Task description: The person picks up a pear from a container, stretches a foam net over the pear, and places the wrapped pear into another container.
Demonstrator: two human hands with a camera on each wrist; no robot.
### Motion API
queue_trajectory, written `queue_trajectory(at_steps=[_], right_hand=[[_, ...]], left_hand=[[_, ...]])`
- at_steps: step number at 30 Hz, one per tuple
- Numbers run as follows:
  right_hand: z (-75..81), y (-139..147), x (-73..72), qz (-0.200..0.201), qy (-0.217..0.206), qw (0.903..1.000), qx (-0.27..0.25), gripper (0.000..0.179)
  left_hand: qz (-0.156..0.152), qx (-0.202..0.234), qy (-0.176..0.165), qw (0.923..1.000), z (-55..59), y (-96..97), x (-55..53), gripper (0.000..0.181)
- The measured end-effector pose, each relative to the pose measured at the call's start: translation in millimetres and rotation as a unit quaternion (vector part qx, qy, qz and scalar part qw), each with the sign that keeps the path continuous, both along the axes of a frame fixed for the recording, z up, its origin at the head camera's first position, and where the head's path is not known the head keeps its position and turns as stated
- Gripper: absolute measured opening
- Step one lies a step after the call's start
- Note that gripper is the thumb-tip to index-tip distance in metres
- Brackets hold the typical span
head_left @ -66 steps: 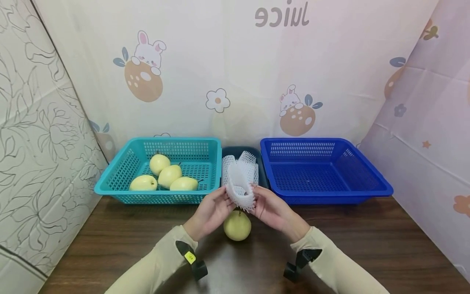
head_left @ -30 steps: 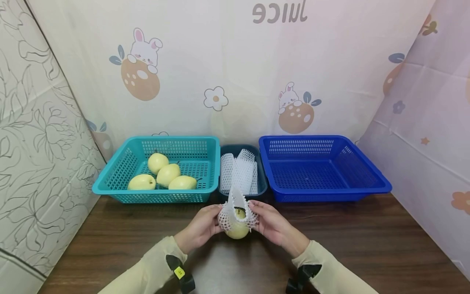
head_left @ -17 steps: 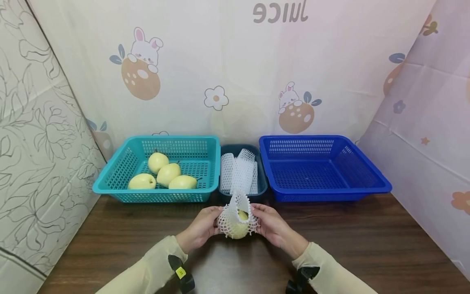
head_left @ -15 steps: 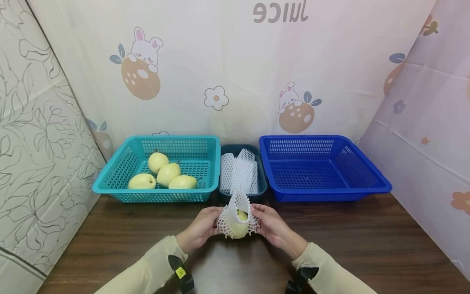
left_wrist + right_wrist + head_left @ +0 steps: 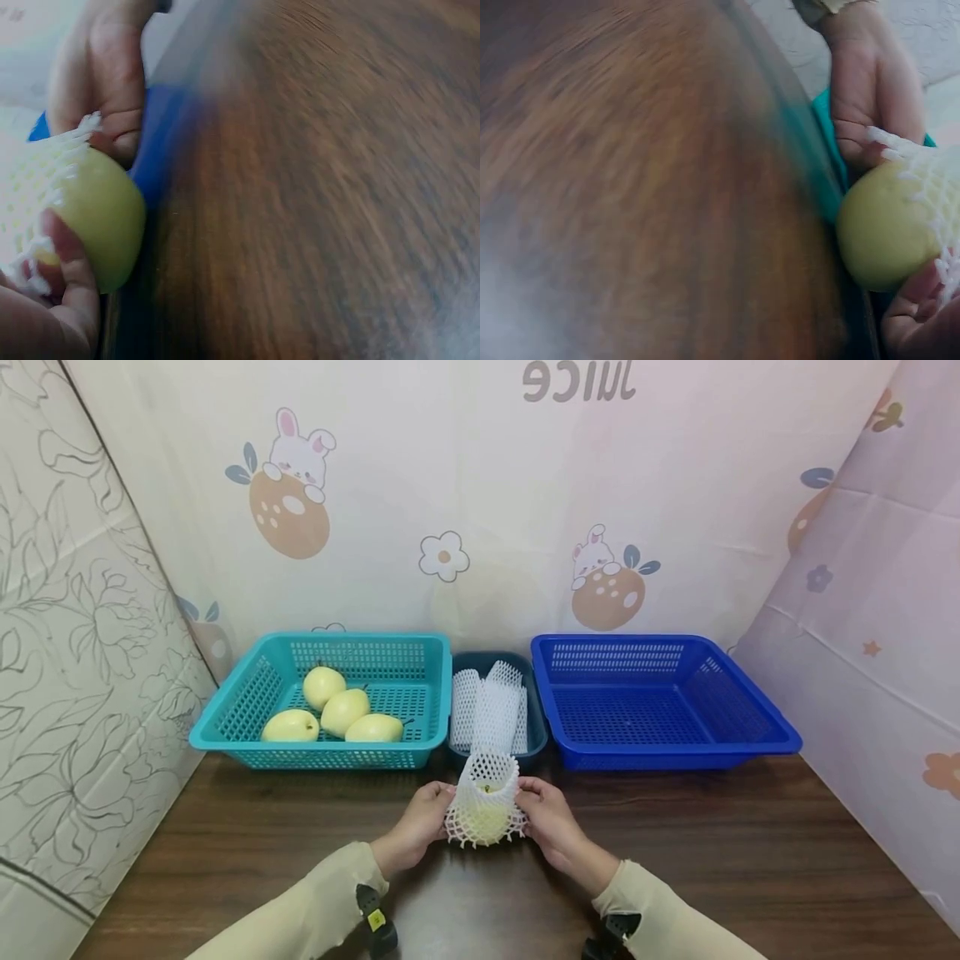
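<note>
A white foam fruit net [image 5: 488, 770] is stretched over a pale yellow-green pear [image 5: 877, 232] on the wooden table. My left hand [image 5: 420, 827] pinches the net's lower edge on the left side, and my right hand [image 5: 553, 827] pinches it on the right. Through the net's upper opening the pear's stem end shows. Both wrist views show the bottom of the pear bare below the net's fringe, with fingertips right at that edge.
Behind on the left, a teal basket [image 5: 322, 760] holds several pears [image 5: 347, 712]. A dark bin [image 5: 537, 727] with more foam nets [image 5: 495, 714] stands in the middle, and a blue basket [image 5: 675, 752] on the right. A patterned curtain [image 5: 495, 485] hangs behind.
Both hands have brought the net from above the pear down over it. Its lower fringe now reaches further down the pear, and the upper part has risen into a tube round the stem.
</note>
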State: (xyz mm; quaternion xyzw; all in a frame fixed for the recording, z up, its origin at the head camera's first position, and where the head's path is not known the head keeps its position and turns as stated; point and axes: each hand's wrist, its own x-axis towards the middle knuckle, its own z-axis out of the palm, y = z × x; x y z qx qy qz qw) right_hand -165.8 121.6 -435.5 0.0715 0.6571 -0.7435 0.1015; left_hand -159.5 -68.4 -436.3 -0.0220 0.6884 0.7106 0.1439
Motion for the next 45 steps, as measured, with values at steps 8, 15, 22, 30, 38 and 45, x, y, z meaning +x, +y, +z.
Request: queue_trajectory(at_steps=[8,15,22,30,38,45], right_hand=[[-9.8,-5,3.5,-0.012,0.084,0.9930,0.082,0.016],[-11.1,-5,2.5,-0.009,0.101,0.9881,0.116,0.020],[-11.3,-5,3.0,0.003,0.111,0.9809,0.160,0.017],[-7.8,-5,-0.4,0.019,0.105,0.9680,0.227,0.025],[-1.5,-8,1.8,0.042,0.040,0.9816,0.182,0.024],[3.7,-12,0.4,0.026,-0.011,0.9958,0.087,0.029]], left_hand=[[0.019,-0.159,0.087,0.9833,-1.9,9.7,2.6,0.020],[0.016,-0.234,0.108,0.9661,-4.2,10.4,-0.5,0.019],[0.008,-0.275,0.146,0.9503,-8.0,8.8,-3.7,0.017],[0.000,-0.328,0.206,0.9219,-11.8,7.6,-7.4,0.012],[-0.045,-0.293,0.143,0.9441,-5.7,4.9,-5.4,0.020],[-0.039,-0.250,0.132,0.9584,-1.4,6.4,-3.1,0.020]])
